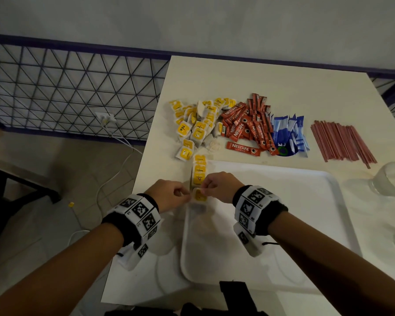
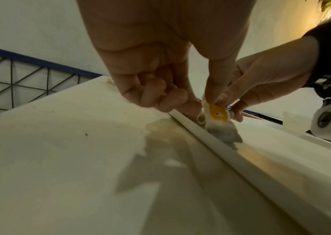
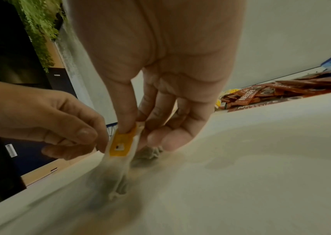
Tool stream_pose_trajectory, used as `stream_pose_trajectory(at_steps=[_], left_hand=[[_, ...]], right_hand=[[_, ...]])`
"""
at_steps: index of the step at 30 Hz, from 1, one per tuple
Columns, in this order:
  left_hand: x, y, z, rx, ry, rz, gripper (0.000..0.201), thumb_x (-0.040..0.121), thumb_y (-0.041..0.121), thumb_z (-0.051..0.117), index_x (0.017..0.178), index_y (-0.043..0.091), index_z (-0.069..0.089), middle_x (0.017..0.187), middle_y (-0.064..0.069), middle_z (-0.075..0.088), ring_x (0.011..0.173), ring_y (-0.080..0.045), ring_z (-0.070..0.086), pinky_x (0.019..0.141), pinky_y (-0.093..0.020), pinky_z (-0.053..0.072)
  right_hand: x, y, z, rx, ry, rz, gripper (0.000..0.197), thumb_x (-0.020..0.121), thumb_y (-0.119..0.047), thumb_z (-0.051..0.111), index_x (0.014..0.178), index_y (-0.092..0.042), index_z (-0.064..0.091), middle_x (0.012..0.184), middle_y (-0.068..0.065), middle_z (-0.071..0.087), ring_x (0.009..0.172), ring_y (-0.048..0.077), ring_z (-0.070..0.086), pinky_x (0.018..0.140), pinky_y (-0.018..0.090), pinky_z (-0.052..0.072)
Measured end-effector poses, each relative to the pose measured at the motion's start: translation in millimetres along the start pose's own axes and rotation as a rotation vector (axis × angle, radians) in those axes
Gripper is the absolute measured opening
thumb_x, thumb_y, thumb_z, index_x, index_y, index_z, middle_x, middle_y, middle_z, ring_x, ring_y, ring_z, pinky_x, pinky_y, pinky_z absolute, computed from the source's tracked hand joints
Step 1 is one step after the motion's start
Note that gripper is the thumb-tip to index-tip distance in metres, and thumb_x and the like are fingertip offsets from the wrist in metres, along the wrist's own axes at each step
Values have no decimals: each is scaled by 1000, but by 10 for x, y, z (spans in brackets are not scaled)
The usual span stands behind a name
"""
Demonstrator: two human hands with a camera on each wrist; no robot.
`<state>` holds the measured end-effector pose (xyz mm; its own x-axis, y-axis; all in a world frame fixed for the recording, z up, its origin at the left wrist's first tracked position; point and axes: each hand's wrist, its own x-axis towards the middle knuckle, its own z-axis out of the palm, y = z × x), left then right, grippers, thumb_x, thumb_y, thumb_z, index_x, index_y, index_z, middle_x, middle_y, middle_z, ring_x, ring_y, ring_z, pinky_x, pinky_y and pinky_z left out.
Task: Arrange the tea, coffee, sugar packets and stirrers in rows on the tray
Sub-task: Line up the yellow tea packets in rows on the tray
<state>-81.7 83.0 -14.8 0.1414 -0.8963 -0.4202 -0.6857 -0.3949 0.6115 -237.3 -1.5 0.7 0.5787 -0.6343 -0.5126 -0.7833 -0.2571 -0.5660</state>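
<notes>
Two hands on one tea bag [image 1: 198, 195]
Left hand [image 1: 169, 195] and right hand [image 1: 217, 187] pinched it, extending the row toward 6 o'clock on the tray [image 1: 306, 179].

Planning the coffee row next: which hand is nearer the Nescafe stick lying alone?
Right. The right hand is below the lone Nescafe stick; the left hand is farther down-left. Both pinch a tea bag.

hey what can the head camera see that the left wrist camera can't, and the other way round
Only the head view shows the loose piles behind the tray: tea bags, red coffee sticks, blue sugar packets, stirrers, plus the short row of tea bags already laid down.

Only the left wrist view shows the bag's grey pouch hanging down just inside the tray's raised edge.

Both show the left hand and right hand pinching one yellow-tagged tea bag at the tray's left side.
</notes>
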Motion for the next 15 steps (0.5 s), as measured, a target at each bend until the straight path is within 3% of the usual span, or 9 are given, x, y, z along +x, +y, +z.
stream_pose_trajectory(at_steps=[4, 8, 10, 15], left_hand=[[82, 40, -78, 39, -19, -39, 16, 82, 33, 67, 88, 20, 61, 71, 12, 51, 80, -11, 52, 70, -19, 39], [160, 116, -79, 93, -80, -66, 26, 80, 42, 68, 91, 20, 57, 85, 4, 54, 85, -15, 53, 79, -27, 44], [190, 145, -65, 116, -103, -67, 31, 80, 44, 68, 96, 19, 58, 88, 3, 53, 87, -16, 53, 79, -28, 43], [248, 170, -22, 148, -136, -82, 29, 78, 45, 68, 90, 23, 54, 85, 4, 51, 84, -17, 51, 79, -28, 43]], right_hand=[[99, -48, -43, 26, 74, 18, 23, 88, -26, 61, 103, -9, 65, 107, 8, 64, 88, 12, 48, 73, 20, 33], [156, -85, -68, 23, 97, 51, 23, 88, -25, 61, 103, -7, 65, 92, 3, 55, 87, 14, 47, 74, 23, 35], [171, -100, -63, 24, 113, 61, 22, 88, -23, 60, 103, -8, 65, 90, 2, 53, 86, 15, 48, 72, 23, 35], [175, -110, -25, 48, 156, 90, 19, 87, -23, 61, 102, -11, 64, 88, 1, 52, 85, 15, 48, 72, 24, 36]])
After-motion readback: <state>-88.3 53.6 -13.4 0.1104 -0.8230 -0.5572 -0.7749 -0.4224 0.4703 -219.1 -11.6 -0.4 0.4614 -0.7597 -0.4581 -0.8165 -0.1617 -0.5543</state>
